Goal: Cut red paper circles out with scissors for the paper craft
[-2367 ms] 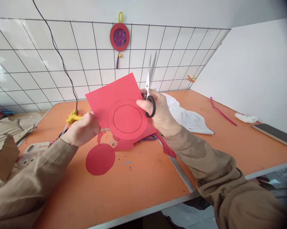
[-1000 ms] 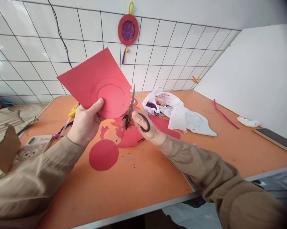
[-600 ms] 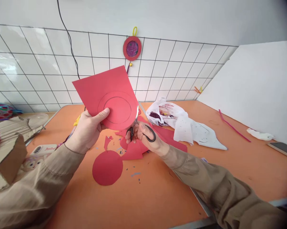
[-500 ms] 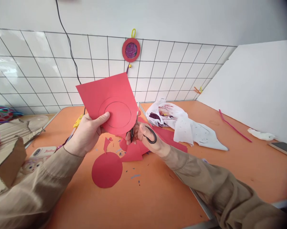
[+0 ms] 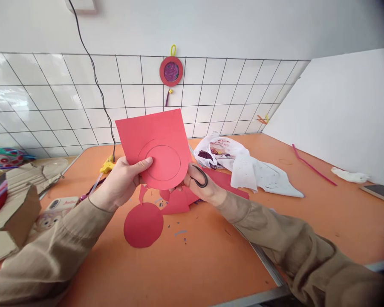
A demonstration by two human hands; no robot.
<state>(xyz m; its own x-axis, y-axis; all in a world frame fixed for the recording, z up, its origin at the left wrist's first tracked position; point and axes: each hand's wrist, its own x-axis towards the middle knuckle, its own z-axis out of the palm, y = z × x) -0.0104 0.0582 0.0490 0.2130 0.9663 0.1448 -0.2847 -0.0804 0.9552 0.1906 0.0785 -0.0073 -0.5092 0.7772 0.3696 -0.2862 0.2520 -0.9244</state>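
A sheet of red paper (image 5: 155, 130) is raised above the table, its lower edge cut round along a drawn circle; a smaller circle is drawn inside. My left hand (image 5: 128, 177) pinches it at the left, thumb on the front face. At the sheet's right edge my right hand (image 5: 203, 183) is closed on scissors (image 5: 200, 177); one black handle loop shows, while the blades and part of the fingers are hidden behind the paper. Below lies a cut red paper disc (image 5: 143, 225), with red paper scraps (image 5: 177, 202) beside it.
A white plastic bag (image 5: 225, 151) lies on the orange table (image 5: 140, 277) behind my right hand. Cardboard (image 5: 17, 213) and a phone case (image 5: 56, 211) are at left. A yellow glue gun (image 5: 108, 164) stands behind my left hand. A red round ornament (image 5: 171, 71) hangs on the tiled wall.
The paper and my left hand have shifted right and a little down in view. The scissors' blade tip, seen earlier beyond the paper's edge, is now hidden behind it.
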